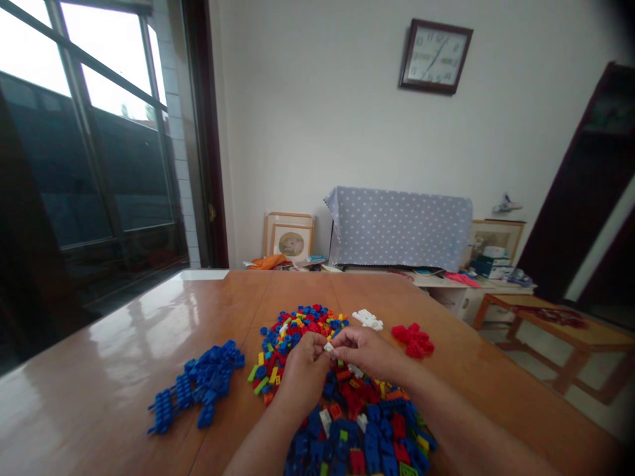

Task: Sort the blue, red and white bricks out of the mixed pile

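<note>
Above a big mixed pile of toy building bricks (352,396), my two hands meet with fingertips close together. Between them is a small white brick (329,347). My left hand (305,370) pinches it from the left, and my right hand (362,350) grips it from the right. Whether it is one piece or two joined ones I cannot make out. Blue, red, yellow, green, orange and white bricks lie under and around both hands. My forearms cover part of the pile.
On the wooden table (119,370), a heap of blue pieces (201,383) lies left of the pile. White pieces (368,320) and a cluster of red pieces (413,340) lie to the right. Beyond the table stand a cloth-covered object (401,228) and a low wooden table (570,324).
</note>
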`<state>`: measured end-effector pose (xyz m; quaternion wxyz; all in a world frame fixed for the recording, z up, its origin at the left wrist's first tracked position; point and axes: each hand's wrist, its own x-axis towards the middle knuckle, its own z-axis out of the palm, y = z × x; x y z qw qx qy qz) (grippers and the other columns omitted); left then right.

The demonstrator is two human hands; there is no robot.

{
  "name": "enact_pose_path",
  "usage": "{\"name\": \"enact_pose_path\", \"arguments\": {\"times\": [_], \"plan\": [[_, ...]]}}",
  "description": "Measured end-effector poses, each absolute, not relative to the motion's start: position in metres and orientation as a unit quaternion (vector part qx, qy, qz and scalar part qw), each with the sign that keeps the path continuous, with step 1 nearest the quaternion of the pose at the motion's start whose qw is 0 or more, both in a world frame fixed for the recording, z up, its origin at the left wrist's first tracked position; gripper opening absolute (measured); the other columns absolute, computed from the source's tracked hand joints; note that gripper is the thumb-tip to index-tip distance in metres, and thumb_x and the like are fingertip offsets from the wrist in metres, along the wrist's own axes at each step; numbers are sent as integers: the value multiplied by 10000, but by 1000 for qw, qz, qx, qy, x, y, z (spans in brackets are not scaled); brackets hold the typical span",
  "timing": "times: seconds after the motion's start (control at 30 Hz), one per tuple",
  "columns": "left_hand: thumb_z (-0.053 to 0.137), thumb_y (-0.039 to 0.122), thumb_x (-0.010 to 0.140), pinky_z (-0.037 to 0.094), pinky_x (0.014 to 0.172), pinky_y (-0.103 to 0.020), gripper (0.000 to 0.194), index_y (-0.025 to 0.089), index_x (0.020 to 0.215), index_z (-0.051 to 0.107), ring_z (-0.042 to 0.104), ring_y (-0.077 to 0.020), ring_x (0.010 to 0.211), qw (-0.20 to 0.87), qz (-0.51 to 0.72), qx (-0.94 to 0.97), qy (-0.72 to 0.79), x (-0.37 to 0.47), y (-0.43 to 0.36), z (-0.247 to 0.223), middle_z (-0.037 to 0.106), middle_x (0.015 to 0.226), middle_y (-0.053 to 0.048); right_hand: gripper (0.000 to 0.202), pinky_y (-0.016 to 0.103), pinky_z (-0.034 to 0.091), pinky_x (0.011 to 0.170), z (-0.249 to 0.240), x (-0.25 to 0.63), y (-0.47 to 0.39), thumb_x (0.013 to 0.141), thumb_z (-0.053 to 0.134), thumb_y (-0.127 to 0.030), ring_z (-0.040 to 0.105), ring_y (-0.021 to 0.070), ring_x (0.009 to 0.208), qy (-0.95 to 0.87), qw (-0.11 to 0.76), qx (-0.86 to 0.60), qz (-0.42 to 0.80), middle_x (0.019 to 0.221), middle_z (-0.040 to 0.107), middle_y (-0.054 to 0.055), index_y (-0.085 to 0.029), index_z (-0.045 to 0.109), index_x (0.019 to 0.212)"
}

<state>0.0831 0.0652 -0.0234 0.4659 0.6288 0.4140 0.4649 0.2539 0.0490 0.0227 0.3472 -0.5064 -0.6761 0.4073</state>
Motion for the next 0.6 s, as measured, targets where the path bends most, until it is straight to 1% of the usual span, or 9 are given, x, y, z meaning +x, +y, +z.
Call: {"name": "enact_pose_path", "arguments": {"times": [0.1,0.17,0.23,0.3,0.4,0.5,0.6], "plan": [[627,276,821,409,592,-211,166,194,960,589,607,-131,671,460,456,639,415,83,63,-22,662,757,6,211,204,367,550,18,257,53,790,697,-360,490,93,596,-681,343,-505,405,687,613,-23,-159,665,847],[609,253,831,433,629,-218,201,193,1021,580,629,-138,713,450,461,642,415,82,62,-19,675,800,-2,229,204,358,548,15,264,62,790,687,-387,489,97,597,-686,351,-517,372,676,602,-27,-163,658,824],[598,263,847,467,689,-239,257,186,1090,568,657,-155,784,442,478,636,415,80,62,-16,698,881,-30,247,210,375,572,11,279,77,796,670,-412,516,112,631,-685,362,-556,300,701,623,-16,-166,662,817],[599,290,854,489,739,-264,294,176,1122,567,673,-175,846,436,495,624,419,79,62,-13,708,951,-61,242,216,399,602,8,301,95,817,631,-413,560,132,682,-652,364,-635,200,752,666,1,-177,677,846],[595,297,847,495,750,-281,266,166,1079,594,674,-189,856,425,498,619,434,77,62,-9,706,959,-76,207,234,364,588,3,337,119,859,579,-367,569,145,671,-602,356,-702,140,751,681,28,-186,679,866],[586,290,843,488,735,-280,199,168,998,614,664,-184,818,411,497,623,443,76,61,-5,698,904,-59,123,258,303,570,-3,363,134,818,616,-277,546,149,623,-570,326,-748,98,697,666,38,-192,673,749],[568,295,852,483,718,-274,167,176,958,617,652,-177,788,405,496,632,437,76,59,-4,690,866,-39,117,266,272,564,-12,374,141,783,625,-235,519,143,589,-558,300,-769,79,640,645,27,-202,669,680]]}}
